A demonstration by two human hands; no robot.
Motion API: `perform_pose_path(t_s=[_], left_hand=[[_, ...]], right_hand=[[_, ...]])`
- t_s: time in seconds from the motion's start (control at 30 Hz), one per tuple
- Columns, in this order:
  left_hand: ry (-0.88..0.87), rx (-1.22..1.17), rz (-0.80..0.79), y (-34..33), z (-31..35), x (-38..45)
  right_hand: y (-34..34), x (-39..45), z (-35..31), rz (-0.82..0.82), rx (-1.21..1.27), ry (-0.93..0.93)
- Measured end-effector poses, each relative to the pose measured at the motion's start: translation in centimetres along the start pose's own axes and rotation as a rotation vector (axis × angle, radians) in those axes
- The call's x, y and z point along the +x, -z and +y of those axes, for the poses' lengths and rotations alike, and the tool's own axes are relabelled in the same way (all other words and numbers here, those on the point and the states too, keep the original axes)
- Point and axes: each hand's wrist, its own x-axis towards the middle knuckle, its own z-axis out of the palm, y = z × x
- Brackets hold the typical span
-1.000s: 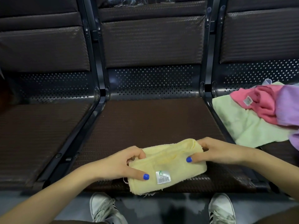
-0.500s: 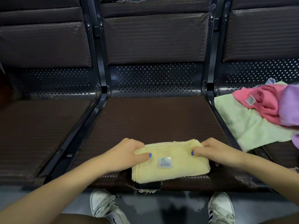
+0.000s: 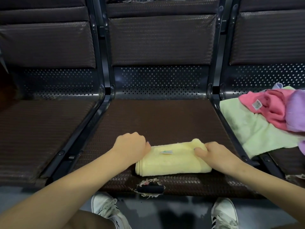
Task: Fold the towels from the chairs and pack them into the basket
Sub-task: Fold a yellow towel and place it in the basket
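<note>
In the head view, a folded yellow towel (image 3: 171, 160) lay near the front edge of the middle chair seat (image 3: 158, 119), its stacked layers showing at the left end and a small label (image 3: 167, 152) on top. The left hand (image 3: 131, 145) rested at the towel's left end with its fingers curled under, knuckles up; whether it gripped the cloth or only pressed against it could not be told. The right hand (image 3: 219, 154) held the towel's right end, thumb on top and fingers wrapped round the raised far corner, pinching the fabric.

On the right chair seat (image 3: 288, 161), well apart from the yellow towel, lay a loose heap: a pale green towel (image 3: 257, 131) spread flat underneath, a pink towel (image 3: 272, 109) with a white tag crumpled on it, and a purple towel (image 3: 295, 111) against the pink one at the frame's edge.

The middle seat's front edge had a torn patch (image 3: 151, 189) in its woven cover, just below the yellow towel. Two white sneakers (image 3: 105, 210) stood on the floor below the seat. The left chair seat (image 3: 41, 129) showed only its dark woven surface. No basket appeared in this view.
</note>
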Motion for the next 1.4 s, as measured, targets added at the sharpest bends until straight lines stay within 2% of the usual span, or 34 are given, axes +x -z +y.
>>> perform_pose_path(t_s=[0.07,0.13,0.17,0.2,0.27,0.3,0.43,0.53,0.7,0.8,0.9,1.03,1.1,1.13,1.2,1.27,1.33,1.4], left_hand=[[-0.006,0.091,0.122,-0.2,0.0,0.3],[-0.117,0.107,0.249,-0.4,0.5,0.8],[-0.202,0.072,0.243,-0.3,0.9,1.0],[-0.251,-0.047,0.18,-0.4,1.3,1.3],[-0.239,-0.331,-0.105,-0.2,2.4,1.7],[-0.223,-0.397,-0.229,0.0,2.9,1.9],[-0.179,-0.406,-0.462,0.8,2.8,2.9],[-0.198,-0.615,-0.516,0.7,2.3,3.0],[-0.214,-1.054,-0.539,1.5,2.6,2.4],[-0.223,-1.175,-0.611,1.9,3.3,1.8],[-0.161,-1.309,-0.575,2.4,4.7,1.3],[-0.13,-1.595,-0.741,3.4,5.4,0.7],[-0.08,-1.661,-0.717,4.5,6.0,0.8],[-0.037,-1.67,-0.667,5.1,6.8,1.2],[-0.091,-1.711,-0.491,5.1,6.8,0.5],[-0.065,-1.774,-0.396,5.6,7.4,0.1],[0.089,-1.929,-0.358,6.7,8.6,-0.4],[0.027,-2.078,-0.252,7.5,8.6,-1.3]], right_hand=[[-0.3,-0.1,-0.2,-0.006,-0.109,-0.021],[-0.7,-0.4,-0.6,0.033,-0.199,-0.02],[-0.8,-0.5,-0.7,0.059,-0.209,-0.013],[-0.9,-0.4,-0.8,0.076,-0.2,-0.007],[-0.9,0.0,-0.9,0.053,-0.114,-0.021],[-0.9,0.4,-0.9,0.026,-0.041,-0.052],[-0.4,1.2,-0.9,-0.103,0.368,-0.206],[0.5,1.4,-1.3,-0.091,0.47,-0.209],[2.6,1.5,-1.4,0.07,0.725,-0.145],[3.6,1.3,-1.4,0.091,0.891,-0.112],[4.4,1.1,-1.9,0.162,1.035,-0.062],[6.0,0.5,-3.3,0.087,1.208,0.015],[6.8,0.4,-4.0,0.078,1.265,0.062],[7.1,0.4,-4.3,0.089,1.299,0.064],[7.6,0.1,-4.6,0.06,1.374,0.052],[7.7,-0.7,-4.6,-0.082,1.408,0.045],[7.6,-1.6,-4.5,-0.241,1.384,0.036],[7.8,-2.6,-4.6,-0.349,1.342,0.087]])
